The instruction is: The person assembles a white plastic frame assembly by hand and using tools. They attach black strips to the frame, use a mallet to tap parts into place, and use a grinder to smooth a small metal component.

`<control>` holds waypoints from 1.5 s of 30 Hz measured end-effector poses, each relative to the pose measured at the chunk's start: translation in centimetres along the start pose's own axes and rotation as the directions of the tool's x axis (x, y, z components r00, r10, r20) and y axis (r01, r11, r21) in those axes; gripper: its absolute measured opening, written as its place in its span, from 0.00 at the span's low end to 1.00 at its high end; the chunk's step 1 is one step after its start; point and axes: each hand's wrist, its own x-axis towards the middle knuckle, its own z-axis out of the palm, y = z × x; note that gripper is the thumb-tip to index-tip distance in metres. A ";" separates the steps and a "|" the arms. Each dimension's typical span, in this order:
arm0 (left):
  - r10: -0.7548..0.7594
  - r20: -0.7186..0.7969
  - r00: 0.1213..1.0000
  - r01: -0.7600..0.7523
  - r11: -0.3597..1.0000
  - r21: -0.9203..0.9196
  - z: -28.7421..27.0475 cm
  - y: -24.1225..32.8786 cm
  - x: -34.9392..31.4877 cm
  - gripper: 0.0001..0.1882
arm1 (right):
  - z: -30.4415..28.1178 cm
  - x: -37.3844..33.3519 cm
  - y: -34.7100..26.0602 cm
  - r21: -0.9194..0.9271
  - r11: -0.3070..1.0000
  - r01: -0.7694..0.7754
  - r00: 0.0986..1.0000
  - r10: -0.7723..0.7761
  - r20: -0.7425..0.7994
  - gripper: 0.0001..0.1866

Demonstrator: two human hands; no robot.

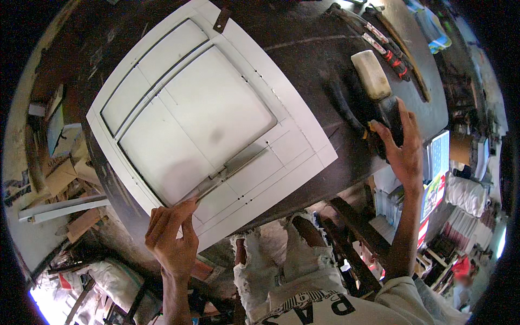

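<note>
A white sheet panel (281,108) lies tilted on the dark table, with pencil lines, small dark marks and two dark-edged window shapes. At its near edge my left hand (173,235) is closed, fingers pinched on the end of a thin metal strip (238,162) that lies along the lower edge of the larger shape. Over at the right, my right hand (402,143) has its thumb and fingers around a black object (388,112); its exact kind is unclear. A pale, worn block (371,74) sits directly at that object's far end.
A small dark metal piece with holes (221,20) rests on the panel's far edge. Pliers with red and white handles (387,51) lie far right, beside a long dark bar (414,70). Stacked printed papers (436,162) stand right of the table; cardboard (59,176) is at left.
</note>
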 end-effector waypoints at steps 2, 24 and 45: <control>-0.045 -0.030 0.999 0.045 0.998 -0.033 0.2 0.2 0.0 0.13 | 0.2 -0.2 0.4 -0.047 0.997 0.069 0.996 -0.071 -0.047 0.36; -0.017 0.023 1.000 0.019 0.994 -0.107 -0.3 0.3 0.9 0.17 | 0.8 -6.7 -13.5 0.373 0.892 0.255 0.942 -0.317 0.113 0.44; 0.061 0.010 0.998 -0.059 0.986 -0.155 -0.1 -0.8 0.1 0.20 | 3.1 -10.3 -16.7 0.287 0.922 0.260 0.851 -0.359 0.383 0.42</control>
